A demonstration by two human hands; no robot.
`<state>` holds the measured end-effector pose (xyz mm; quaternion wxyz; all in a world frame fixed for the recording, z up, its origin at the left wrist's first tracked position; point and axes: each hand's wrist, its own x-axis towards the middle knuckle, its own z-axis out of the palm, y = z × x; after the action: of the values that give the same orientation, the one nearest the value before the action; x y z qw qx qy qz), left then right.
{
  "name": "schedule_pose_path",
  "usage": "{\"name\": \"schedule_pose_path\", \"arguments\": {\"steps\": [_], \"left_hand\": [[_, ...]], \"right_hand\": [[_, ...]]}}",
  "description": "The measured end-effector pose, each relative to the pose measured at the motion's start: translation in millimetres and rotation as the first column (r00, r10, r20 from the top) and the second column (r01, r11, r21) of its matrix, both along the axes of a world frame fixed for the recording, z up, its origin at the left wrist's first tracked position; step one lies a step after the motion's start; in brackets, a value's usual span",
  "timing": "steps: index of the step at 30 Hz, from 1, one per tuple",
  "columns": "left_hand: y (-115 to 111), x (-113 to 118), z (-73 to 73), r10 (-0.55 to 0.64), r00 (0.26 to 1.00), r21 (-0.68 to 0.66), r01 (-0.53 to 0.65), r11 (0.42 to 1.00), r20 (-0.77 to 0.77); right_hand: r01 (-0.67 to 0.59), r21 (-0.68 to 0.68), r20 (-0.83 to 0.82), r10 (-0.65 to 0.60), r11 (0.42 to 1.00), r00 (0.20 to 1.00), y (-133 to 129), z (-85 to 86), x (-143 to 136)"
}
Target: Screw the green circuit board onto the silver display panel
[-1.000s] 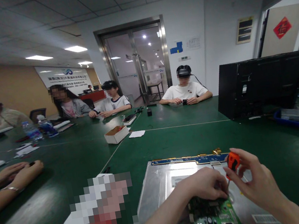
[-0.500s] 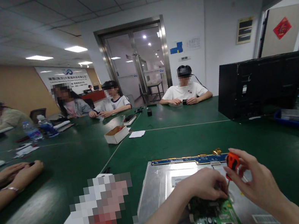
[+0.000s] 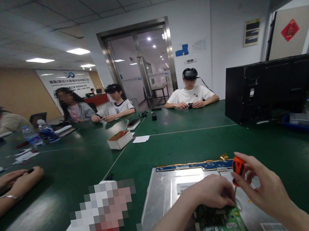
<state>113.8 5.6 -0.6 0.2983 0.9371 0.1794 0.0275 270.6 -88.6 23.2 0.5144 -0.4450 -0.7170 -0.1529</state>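
A silver metal display panel [image 3: 168, 192] lies flat on the green table in front of me, with a blue strip along its far edge. A green circuit board [image 3: 222, 229] sits on its near part. My left hand [image 3: 212, 192] rests on the board's far edge, fingers curled down against it. My right hand [image 3: 264, 187] holds a small screwdriver with an orange handle [image 3: 237, 166], its shaft pointing down at the board beside my left fingers.
A black monitor back [image 3: 269, 87] stands at the right, with a blue tray [image 3: 302, 123] beside it. A small cardboard box [image 3: 120, 139] and paper lie mid-table. Another person's arms [image 3: 6, 189] rest at the left. Several people sit along the far side.
Both hands stay almost still on the board and screwdriver; the view has shifted slightly.
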Motion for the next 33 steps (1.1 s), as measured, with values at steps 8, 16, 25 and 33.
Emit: {"name": "schedule_pose_path", "arguments": {"steps": [8, 16, 25, 33], "left_hand": [[2, 0, -2.8, -0.024, 0.999, -0.016, 0.025, 1.0, 0.025], [1, -1, -1.8, -0.029, 0.999, -0.022, 0.03, 0.999, 0.046], [1, 0, -0.8, -0.03, 0.998, -0.039, 0.032, 0.999, 0.05], [-1, -2, 2.4, -0.015, 0.998, -0.033, 0.017, 0.999, 0.055]], "right_hand": [[-0.04, 0.014, 0.023, 0.04, 0.999, 0.999, 1, 1.0, 0], [-0.029, -0.023, -0.005, 0.029, 0.999, 1.0, -1, -2.4, 1], [-0.005, -0.024, -0.005, 0.005, 1.0, 1.0, -2, -1.6, 1], [0.076, -0.023, -0.04, -0.077, 0.997, 0.996, 0, -11.3, 3]]}}
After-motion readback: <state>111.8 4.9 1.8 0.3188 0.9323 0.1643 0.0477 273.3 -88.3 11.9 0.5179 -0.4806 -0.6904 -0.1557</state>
